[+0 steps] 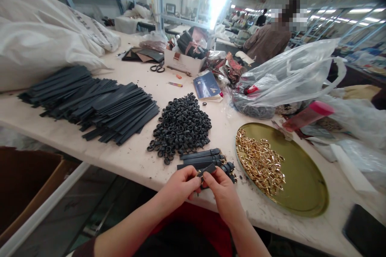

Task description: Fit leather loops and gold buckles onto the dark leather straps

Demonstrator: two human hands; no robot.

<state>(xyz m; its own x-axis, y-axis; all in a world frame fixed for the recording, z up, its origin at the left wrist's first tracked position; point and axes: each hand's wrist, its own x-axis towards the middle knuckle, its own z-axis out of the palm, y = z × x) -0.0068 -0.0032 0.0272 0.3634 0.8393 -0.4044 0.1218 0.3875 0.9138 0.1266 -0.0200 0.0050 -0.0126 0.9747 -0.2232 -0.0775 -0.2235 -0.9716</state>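
Near the table's front edge, my left hand [184, 182] and my right hand [223, 188] pinch a short black strap [208, 168] between them. A bit of gold metal shows by my left fingertips, partly hidden by them. Just behind my hands lie several black straps [199, 155] with gold metal at their right ends. A heap of small black loops [183, 122] stands beyond these. Long flat black strips [120, 108] are stacked to the left. On my right, small gold metal buckles [261, 162] are piled in a round gold-coloured tray [304, 184].
A blue booklet [207, 86], black-handled scissors [157, 68] and a white box [183, 63] stand farther back. Clear plastic bags [289, 76] crowd the right side, near a pink-capped container [309, 115]. A dark phone-like slab [366, 229] lies front right. A person [268, 40] is beyond the table.
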